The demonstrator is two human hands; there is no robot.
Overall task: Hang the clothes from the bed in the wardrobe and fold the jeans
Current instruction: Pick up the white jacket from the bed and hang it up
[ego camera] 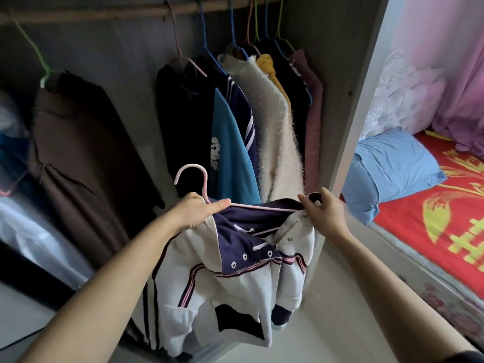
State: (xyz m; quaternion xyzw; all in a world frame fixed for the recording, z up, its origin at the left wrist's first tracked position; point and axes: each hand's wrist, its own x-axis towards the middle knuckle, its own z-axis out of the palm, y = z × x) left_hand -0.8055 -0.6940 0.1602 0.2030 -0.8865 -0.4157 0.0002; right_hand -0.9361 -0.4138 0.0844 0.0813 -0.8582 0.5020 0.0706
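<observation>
A white and navy jacket (235, 279) with striped trim hangs from a pink hanger (193, 176), held low in front of the open wardrobe. My left hand (199, 210) grips the hanger at the base of its hook, together with the jacket's left shoulder. My right hand (323, 205) pinches the jacket's navy collar at the hanger's right end. The hanger's hook points up and is off the wooden rail (104, 11). No jeans are in view.
Several garments hang on coloured hangers on the rail: a brown one (78, 142) at left, then black, blue (230, 148), fluffy white (275, 132) and pink ones at right. The wardrobe's side panel (351, 113) stands right of them. Beyond lies the bed (445, 205) with a red cover and a blue pillow (392, 163).
</observation>
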